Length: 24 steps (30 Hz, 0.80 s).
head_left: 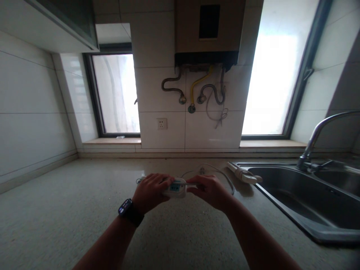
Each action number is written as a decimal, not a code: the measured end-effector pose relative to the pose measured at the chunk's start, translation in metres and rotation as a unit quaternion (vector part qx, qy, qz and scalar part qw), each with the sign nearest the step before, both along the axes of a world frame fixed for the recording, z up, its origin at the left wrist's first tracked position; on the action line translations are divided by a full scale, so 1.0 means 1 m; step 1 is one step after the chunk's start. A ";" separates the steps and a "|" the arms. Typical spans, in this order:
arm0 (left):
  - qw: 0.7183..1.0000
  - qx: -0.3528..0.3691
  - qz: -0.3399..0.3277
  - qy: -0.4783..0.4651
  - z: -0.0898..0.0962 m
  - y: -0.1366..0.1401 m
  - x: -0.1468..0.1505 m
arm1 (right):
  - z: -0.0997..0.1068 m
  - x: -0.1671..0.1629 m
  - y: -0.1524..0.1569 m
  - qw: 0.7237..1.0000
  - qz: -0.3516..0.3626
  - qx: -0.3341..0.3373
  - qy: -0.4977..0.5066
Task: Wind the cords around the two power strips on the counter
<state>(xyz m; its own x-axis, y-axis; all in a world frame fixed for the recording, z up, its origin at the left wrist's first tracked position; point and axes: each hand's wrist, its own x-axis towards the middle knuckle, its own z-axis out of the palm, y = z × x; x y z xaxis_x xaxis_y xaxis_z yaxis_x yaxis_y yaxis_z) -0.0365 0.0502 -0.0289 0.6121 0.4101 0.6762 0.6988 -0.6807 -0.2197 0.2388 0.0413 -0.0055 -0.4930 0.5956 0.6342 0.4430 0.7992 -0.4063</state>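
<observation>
A white power strip (177, 192) with green-blue sockets is held low over the counter. My left hand (152, 192) is wrapped round its left part, the thumb along the near side, so most of that end is hidden. Beside its right end, my right hand (210, 190) pinches the white cord (191, 184), which runs along the strip's top. More of the cable (228, 180) loops behind my right hand on the counter. A small dark plug (201, 170) appears to lie just beyond that hand. A watch (125, 207) is on my left wrist.
A second white strip (244, 174) with its cord wound round it lies against the sink's (287, 214) left rim. A tap (313, 137) rises behind the basin. On the tiled wall are a socket (162, 123) and a water heater (188, 26) with hanging pipes.
</observation>
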 end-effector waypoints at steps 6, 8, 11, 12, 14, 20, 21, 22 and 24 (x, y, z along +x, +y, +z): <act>0.998 0.011 -0.064 0.000 0.006 -0.013 0.009 | 0.011 0.007 -0.003 0.986 0.053 -0.115 0.106; 0.996 0.021 -0.085 0.000 0.006 -0.018 0.016 | 0.013 0.009 -0.002 0.979 0.055 -0.147 0.128; 0.992 0.036 -0.121 -0.010 0.004 -0.024 0.024 | 0.012 0.009 0.000 0.975 0.066 -0.159 0.139; 0.990 0.043 -0.130 -0.014 0.003 -0.025 0.027 | 0.010 0.008 0.002 0.975 0.073 -0.156 0.140; 0.989 0.057 -0.137 -0.026 0.002 -0.027 0.030 | 0.005 0.006 0.004 0.974 0.080 -0.156 0.143; 0.990 0.063 -0.098 -0.083 -0.002 -0.021 0.029 | -0.022 -0.019 0.014 0.967 0.058 -0.184 0.169; 0.990 0.057 -0.089 -0.090 -0.004 -0.019 0.028 | -0.026 -0.024 0.014 0.966 0.050 -0.185 0.175; 0.991 0.051 -0.078 -0.095 -0.006 -0.016 0.028 | -0.030 -0.029 0.015 0.965 0.043 -0.183 0.182; 0.992 0.038 -0.045 -0.109 -0.010 -0.011 0.027 | -0.035 -0.038 0.013 0.968 0.027 -0.171 0.182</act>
